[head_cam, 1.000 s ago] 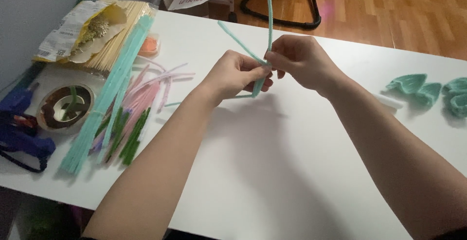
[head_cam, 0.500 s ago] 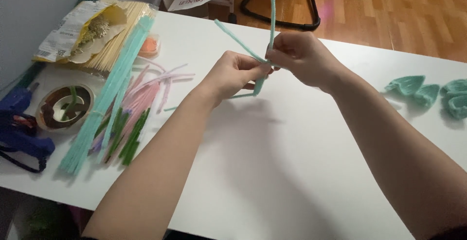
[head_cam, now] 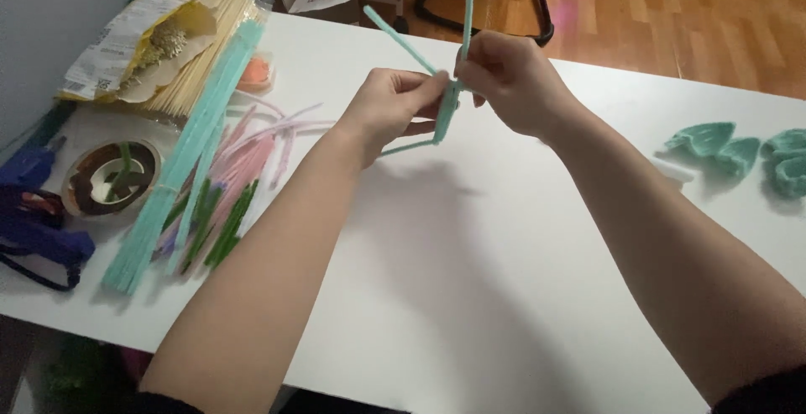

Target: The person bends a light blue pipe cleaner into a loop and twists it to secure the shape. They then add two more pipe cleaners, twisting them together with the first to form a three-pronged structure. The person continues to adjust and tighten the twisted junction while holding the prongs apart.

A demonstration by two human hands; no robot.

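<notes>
Both hands meet above the white table (head_cam: pixel 470 296), just up from its middle, and share one mint-green pipe cleaner (head_cam: pixel 445 116). The left hand (head_cam: pixel 395 107) has its fingers curled narrow, pinching the folded lower part of the pipe cleaner from the left. The right hand (head_cam: pixel 508 78) is closed on it from the right, thumb and forefinger pressed at the point where the strands cross. From that pinch one free end rises straight up out of the top of the view, a second slants up and to the left, and a short end points down-left under the left hand. Whether the strands are twisted together at the pinch cannot be told, since the fingers cover the spot.

Left of the hands, on the table, lies a long bundle of mint-green pipe cleaners (head_cam: pixel 189 158), with pink pipe cleaners (head_cam: pixel 252 149) and dark green pipe cleaners (head_cam: pixel 227 229) beside it. Further left stands a roll of tape (head_cam: pixel 113 177), and at the table's left edge a blue glue gun (head_cam: pixel 38 229). A bundle of wooden skewers (head_cam: pixel 197 65) lies at the far left corner under a crumpled bag (head_cam: pixel 126 49). Well to the right of the hands, near the table's right edge, lie finished mint-green pipe-cleaner shapes (head_cam: pixel 739 149).
</notes>
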